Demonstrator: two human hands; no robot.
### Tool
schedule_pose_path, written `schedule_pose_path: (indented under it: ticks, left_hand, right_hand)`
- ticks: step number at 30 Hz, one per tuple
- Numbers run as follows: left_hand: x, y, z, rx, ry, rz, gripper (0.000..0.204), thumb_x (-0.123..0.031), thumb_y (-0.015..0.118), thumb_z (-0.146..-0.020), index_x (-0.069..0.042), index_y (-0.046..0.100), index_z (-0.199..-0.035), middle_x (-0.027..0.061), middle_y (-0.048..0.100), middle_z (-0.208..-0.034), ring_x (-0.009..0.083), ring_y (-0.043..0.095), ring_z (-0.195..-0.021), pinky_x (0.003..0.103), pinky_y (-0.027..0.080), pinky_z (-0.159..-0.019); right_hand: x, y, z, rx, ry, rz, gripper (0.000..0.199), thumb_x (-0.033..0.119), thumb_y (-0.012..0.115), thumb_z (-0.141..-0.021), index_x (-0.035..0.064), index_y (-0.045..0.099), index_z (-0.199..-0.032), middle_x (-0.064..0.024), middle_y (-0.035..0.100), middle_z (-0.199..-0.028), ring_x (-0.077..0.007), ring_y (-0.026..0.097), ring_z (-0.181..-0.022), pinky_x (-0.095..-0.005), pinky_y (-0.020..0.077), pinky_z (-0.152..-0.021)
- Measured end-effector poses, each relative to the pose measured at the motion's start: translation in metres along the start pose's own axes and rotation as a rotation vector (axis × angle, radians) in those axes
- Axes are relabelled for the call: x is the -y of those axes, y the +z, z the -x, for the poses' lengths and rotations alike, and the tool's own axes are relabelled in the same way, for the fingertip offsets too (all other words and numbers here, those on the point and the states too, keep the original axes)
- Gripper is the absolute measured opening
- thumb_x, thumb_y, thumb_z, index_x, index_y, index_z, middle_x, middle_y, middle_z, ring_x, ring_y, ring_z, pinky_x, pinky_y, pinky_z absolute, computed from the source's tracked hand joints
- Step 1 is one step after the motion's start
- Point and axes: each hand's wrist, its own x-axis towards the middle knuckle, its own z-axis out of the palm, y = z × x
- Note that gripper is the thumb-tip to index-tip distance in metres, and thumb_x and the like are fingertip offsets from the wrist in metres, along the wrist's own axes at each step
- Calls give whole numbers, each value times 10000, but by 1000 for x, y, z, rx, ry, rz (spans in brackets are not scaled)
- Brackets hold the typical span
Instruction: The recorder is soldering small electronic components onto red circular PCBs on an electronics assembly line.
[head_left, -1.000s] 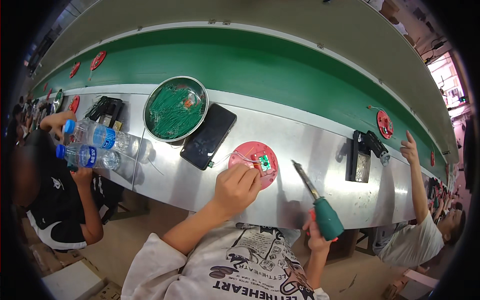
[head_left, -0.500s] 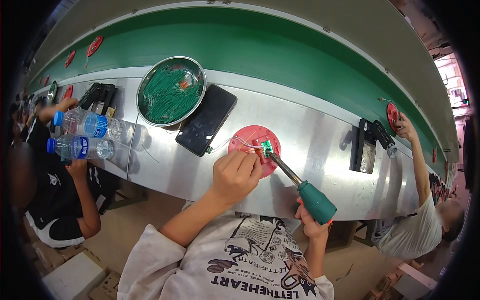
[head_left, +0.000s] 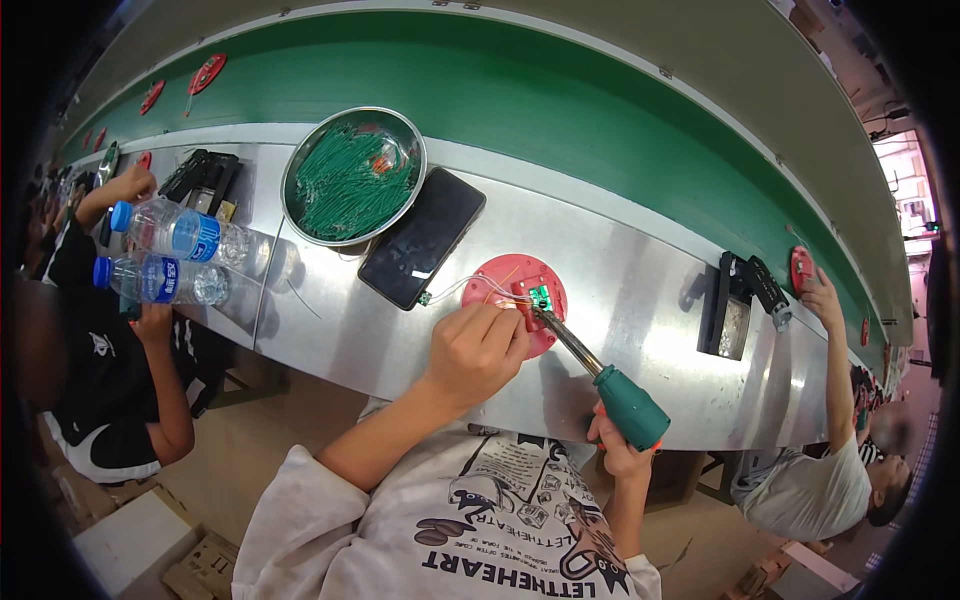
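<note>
A small green circuit board (head_left: 541,296) sits on top of a round red plastic disc (head_left: 505,276), which lies flat on the long brushed-metal desk (head_left: 640,300), just in front of the person's chest. Thin pale wires (head_left: 462,288) run from the board leftward across the disc toward the corner of a black smartphone (head_left: 422,250) lying face up on the desk.

The left hand (head_left: 478,350) rests on the near edge of the disc, its grip curled nearly closed with the fingertips pinched at the wires beside the board; whether it holds anything more than the wires cannot be told. The right hand (head_left: 622,450) hangs below the desk edge, its grip wrapped fully around the teal-green handle of a soldering iron (head_left: 600,375), whose metal shaft slants up and to the left so that the tip meets the circuit board.

Just beyond the phone stands a round steel bowl (head_left: 296,160) filled with short green wires (head_left: 350,180). Further left, two clear plastic water bottles with blue caps (head_left: 175,255) lie on their sides on the desk, near a black boxy device (head_left: 205,175). To the right, well apart from the disc, a black upright fixture (head_left: 728,310) stands on the desk. Behind the desk runs a green conveyor belt (head_left: 600,130) carrying more red discs. Another person's hand (head_left: 820,295) reaches to the desk at far right, and another person's arm (head_left: 165,370) shows at far left.
</note>
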Motion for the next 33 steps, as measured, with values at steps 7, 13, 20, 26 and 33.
schedule_pose_path:
  ticks: [7,13,20,26,33]
  left_hand:
    - [0,1,0,6,-5,11,119,-5,745,-766,-36,630,-758,65,574,-683,236,581,-569,358,477,-500]
    - [1,1,-1,2,-13,22,122,3,746,-762,-36,631,-761,68,580,-689,241,585,-577,361,483,-506]
    - [1,1,-1,-1,-10,23,116,-1,747,-765,-37,637,-772,67,584,-697,240,593,-594,361,487,-511]
    - [1,1,-1,-6,-6,6,114,-5,749,-764,-39,640,-772,64,588,-705,235,594,-591,356,491,-515]
    - [1,0,-1,0,-12,4,110,-6,749,-763,-39,645,-781,63,583,-705,235,597,-593,357,493,-521]
  right_hand:
    - [-7,-8,0,117,-133,-66,303,47,626,-957,-53,606,-1242,-131,638,-982,-184,612,-626,-299,506,-545]
    - [-11,-15,1,153,-224,65,335,0,585,-950,-56,600,-1280,-160,659,-1077,-187,626,-657,-313,522,-559]
    - [-10,-9,1,1,-36,-9,260,37,725,-842,-111,680,-1052,-107,675,-855,-132,646,-607,-262,511,-549]
    - [-13,-15,-1,174,-100,-22,348,3,597,-958,-50,582,-1302,-120,629,-993,-178,609,-652,-300,503,-564]
    - [-9,-13,-2,172,-91,-8,350,52,611,-956,-57,589,-1287,-124,628,-970,-191,605,-636,-311,488,-538]
